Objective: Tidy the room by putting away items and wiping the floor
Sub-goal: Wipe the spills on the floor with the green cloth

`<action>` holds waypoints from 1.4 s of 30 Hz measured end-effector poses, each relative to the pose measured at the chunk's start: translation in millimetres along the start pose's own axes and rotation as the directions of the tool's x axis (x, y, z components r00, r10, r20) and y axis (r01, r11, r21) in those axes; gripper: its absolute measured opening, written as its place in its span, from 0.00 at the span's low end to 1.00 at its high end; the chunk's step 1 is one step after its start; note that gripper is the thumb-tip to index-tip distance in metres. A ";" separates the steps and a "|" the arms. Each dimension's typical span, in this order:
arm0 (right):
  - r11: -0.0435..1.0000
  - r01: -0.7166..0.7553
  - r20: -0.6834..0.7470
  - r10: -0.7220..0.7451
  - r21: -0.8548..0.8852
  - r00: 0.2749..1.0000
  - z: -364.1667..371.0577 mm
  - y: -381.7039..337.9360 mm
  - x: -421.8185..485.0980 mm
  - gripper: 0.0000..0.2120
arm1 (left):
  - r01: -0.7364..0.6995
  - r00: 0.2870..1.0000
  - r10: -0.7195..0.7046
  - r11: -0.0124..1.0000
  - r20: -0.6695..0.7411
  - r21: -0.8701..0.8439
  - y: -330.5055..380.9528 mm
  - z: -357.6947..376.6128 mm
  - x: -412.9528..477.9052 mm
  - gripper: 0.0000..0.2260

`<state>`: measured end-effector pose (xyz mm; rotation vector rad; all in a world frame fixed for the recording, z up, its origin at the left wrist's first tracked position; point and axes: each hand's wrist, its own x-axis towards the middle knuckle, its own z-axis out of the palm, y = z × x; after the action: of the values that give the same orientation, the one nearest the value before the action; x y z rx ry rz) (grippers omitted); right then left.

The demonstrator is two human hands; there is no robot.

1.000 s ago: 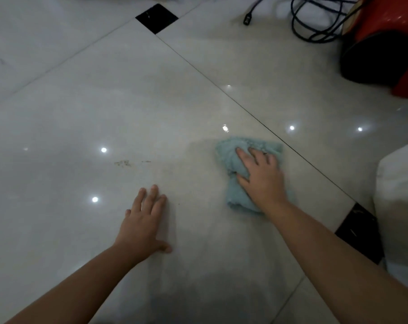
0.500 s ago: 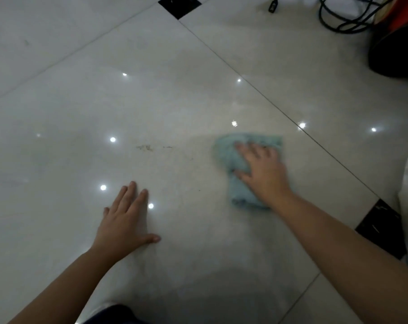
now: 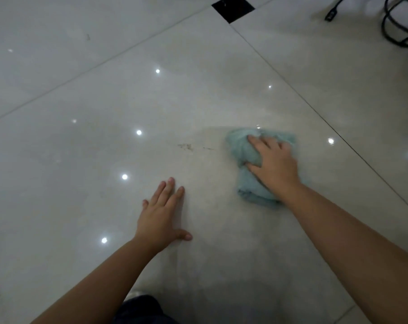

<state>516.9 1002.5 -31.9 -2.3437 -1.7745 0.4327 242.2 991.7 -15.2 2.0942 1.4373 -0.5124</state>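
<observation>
**Floor wiped with one hand, weight carried by the other**

A crumpled pale blue cloth (image 3: 245, 157) is pressed flat to the glossy floor tile (image 3: 104, 101) under the right hand (image 3: 274, 166). The fingers are spread over the cloth and bent slightly into its folds, so that it is pinned and pushed rather than lifted. The left hand (image 3: 162, 216) is laid open, palm down, on bare tile well apart from the cloth; it grips nothing and appears to be placed there as a prop for a body leaning forward.

A small brownish smudge (image 3: 186, 146) is left on the tile between the hands, nearer the cloth (probably the next patch to be rubbed). A black cable (image 3: 394, 36) lies coiled at the far right corner, well clear of the wiping.
</observation>
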 end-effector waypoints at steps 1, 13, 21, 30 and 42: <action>0.992 -0.124 -0.017 0.124 0.017 0.992 -8.3 6.4 7.6 0.31 | 0.004 1.000 -0.004 1.000 0.002 -0.005 1.2 0.1 -0.4 0.52; 0.966 0.258 0.086 -0.257 -0.002 0.963 17.4 -41.9 12.3 0.30 | 0.022 0.999 -0.022 1.000 0.023 -0.018 3.3 -2.0 0.4 0.52; 0.951 0.280 0.024 -0.279 -0.130 0.960 16.1 -84.5 18.1 0.33 | 0.009 0.996 -0.008 1.000 0.088 -0.015 1.2 -2.3 1.5 0.50; 0.985 -0.158 -0.031 0.156 -0.063 0.987 -14.3 3.5 66.7 0.29 | 0.004 0.996 -0.002 1.000 0.093 -0.012 0.7 -3.7 1.2 0.50; 0.991 0.108 -0.041 -0.111 -0.086 0.993 2.6 -12.8 11.3 0.28 | -0.001 0.999 0.003 0.999 0.036 -0.042 -2.7 -0.7 1.0 0.51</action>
<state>507.3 1016.8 -31.9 -2.2758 -1.9236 0.2922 240.0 993.6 -15.8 2.0429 1.4135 -0.5122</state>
